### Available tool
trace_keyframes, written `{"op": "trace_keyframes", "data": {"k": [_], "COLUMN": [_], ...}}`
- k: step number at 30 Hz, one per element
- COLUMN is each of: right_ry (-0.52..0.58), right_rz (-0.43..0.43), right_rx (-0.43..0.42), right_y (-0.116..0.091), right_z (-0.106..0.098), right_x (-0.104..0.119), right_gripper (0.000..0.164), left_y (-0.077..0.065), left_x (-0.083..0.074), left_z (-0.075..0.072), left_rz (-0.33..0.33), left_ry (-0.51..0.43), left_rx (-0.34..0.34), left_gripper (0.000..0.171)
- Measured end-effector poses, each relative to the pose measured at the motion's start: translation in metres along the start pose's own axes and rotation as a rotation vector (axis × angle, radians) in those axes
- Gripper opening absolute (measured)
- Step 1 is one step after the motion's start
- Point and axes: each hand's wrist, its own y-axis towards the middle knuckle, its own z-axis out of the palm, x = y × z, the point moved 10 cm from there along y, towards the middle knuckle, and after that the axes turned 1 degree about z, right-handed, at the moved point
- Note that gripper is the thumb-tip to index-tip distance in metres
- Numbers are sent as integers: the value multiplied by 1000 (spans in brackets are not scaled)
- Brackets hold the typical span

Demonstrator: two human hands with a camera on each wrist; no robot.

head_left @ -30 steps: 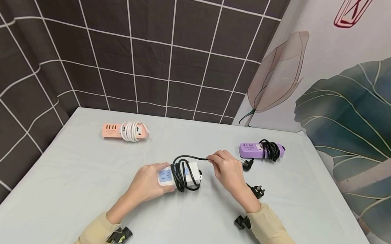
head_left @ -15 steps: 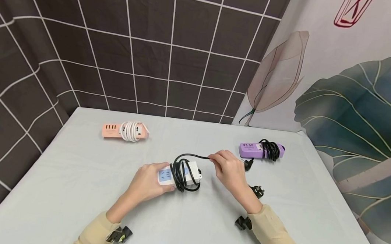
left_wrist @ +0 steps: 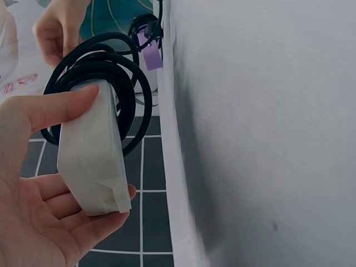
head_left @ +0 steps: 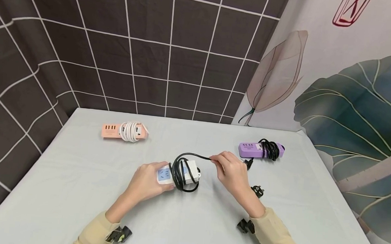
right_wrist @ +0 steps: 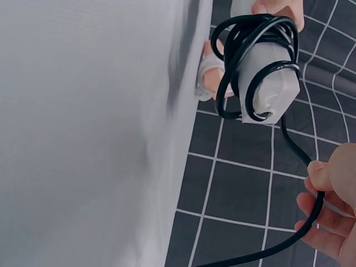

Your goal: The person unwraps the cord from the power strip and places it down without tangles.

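Observation:
My left hand (head_left: 147, 182) grips one end of a white power strip (head_left: 192, 168) with blue socket faces, thumb on one side and fingers on the other in the left wrist view. Loose loops of black cord (head_left: 178, 174) are wound around the strip's other half. To the right, my right hand (head_left: 231, 171) pinches the same cord between thumb and fingertips, and a stretch of it arcs from the loops to that hand. In the right wrist view the cord (right_wrist: 295, 238) runs on past the fingers. Its black plug (head_left: 257, 191) shows beside the right wrist.
An orange power strip (head_left: 110, 131) wrapped in white cord lies at the back left of the white-covered table (head_left: 80, 167). At the back right lies a purple power strip (head_left: 248, 150) with black cord wound on it. Its small plug (head_left: 248, 164) sits just in front.
My right hand has shifted slightly to the right with the pinched cord. The white strip and left hand have moved only a little left; the other strips stay put.

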Motion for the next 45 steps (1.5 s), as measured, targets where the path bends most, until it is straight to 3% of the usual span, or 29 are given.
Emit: {"op": "trace_keyframes", "data": {"k": [15, 34, 45], "right_ry": [71, 74, 83], "right_rz": [-4, -30, -83], "right_rx": [19, 4, -28], "right_y": [-4, -12, -18], "right_z": [-11, -26, -34], "right_x": [3, 6, 13], "right_gripper": [14, 10, 25], "left_y": [3, 5, 4], "left_x": [5, 12, 15], "left_z": [-3, -6, -9], "left_rz": [-23, -51, -52], "left_ry": [1, 18, 14], "left_rx": [-3, -7, -26], "left_gripper": [72, 73, 70]}}
